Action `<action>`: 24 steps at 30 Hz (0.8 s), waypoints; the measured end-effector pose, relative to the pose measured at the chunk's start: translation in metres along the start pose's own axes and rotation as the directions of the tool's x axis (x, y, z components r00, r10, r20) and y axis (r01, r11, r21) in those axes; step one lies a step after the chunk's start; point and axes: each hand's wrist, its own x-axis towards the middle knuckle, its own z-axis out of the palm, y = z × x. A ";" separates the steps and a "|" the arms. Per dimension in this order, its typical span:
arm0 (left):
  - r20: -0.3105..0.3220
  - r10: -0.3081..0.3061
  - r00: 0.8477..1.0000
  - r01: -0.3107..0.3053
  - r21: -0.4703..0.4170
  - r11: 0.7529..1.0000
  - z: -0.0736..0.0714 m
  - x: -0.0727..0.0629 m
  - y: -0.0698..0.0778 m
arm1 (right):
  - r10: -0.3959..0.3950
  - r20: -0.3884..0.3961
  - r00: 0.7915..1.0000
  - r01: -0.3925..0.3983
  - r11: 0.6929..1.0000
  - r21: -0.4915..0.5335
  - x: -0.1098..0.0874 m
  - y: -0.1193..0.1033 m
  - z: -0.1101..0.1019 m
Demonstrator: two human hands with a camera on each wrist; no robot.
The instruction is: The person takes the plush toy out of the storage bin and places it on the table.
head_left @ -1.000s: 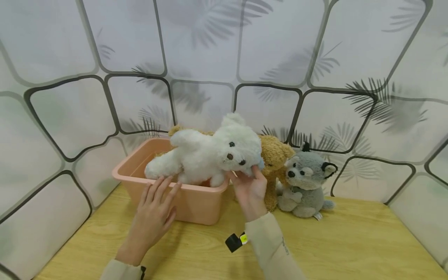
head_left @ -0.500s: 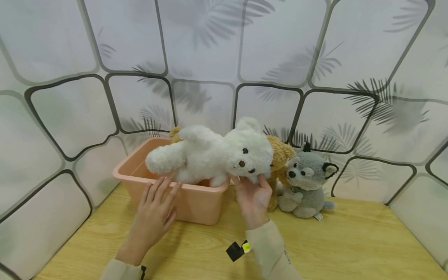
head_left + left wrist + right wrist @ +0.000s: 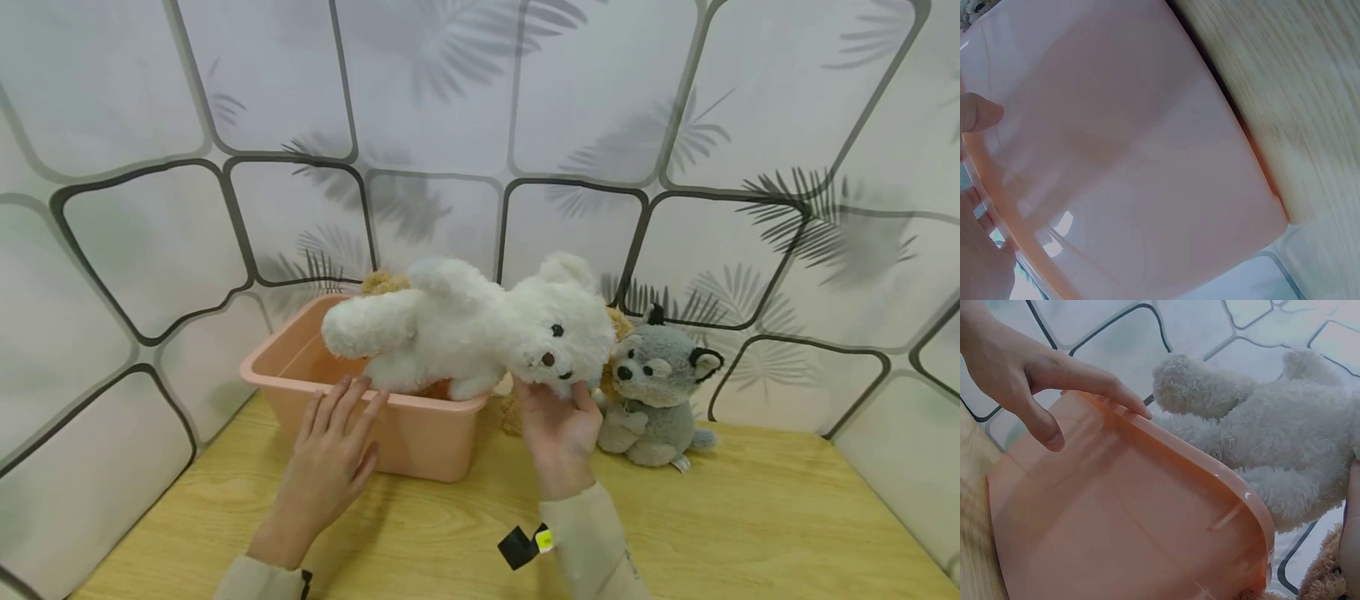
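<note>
Grey-and-white plush husky [image 3: 663, 392], right of frame centre, sitting upright; ears black-edged, nose dark, tail out to the right, small white tag [image 3: 681, 463] at its base; tan plush [image 3: 621, 323] just left of it, mostly hidden, contact between the two unclear; curly brown fur also at lower right of the right wrist view; second tan patch [image 3: 384, 283] left of centre, too covered to identify; wooden tabletop [image 3: 750, 525], yellowish, grained, across the lower frame; pale backdrop [image 3: 435, 92] above, dark rounded outlines, grey palm-leaf prints at upper centre and right.
</note>
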 end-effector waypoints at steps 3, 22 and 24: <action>-0.004 -0.001 1.000 0.001 -0.001 1.000 0.000 0.000 0.000 | -0.020 -0.018 1.000 0.020 1.000 -0.007 -0.002 -0.004 0.002; 0.007 -0.003 1.000 0.003 0.002 1.000 0.001 -0.001 0.000 | -0.039 -0.103 0.994 0.049 0.994 0.103 -0.011 -0.032 0.000; 0.009 -0.003 1.000 0.003 0.003 1.000 0.001 -0.001 0.000 | -0.039 -0.111 0.993 0.051 0.993 0.107 -0.013 -0.036 -0.001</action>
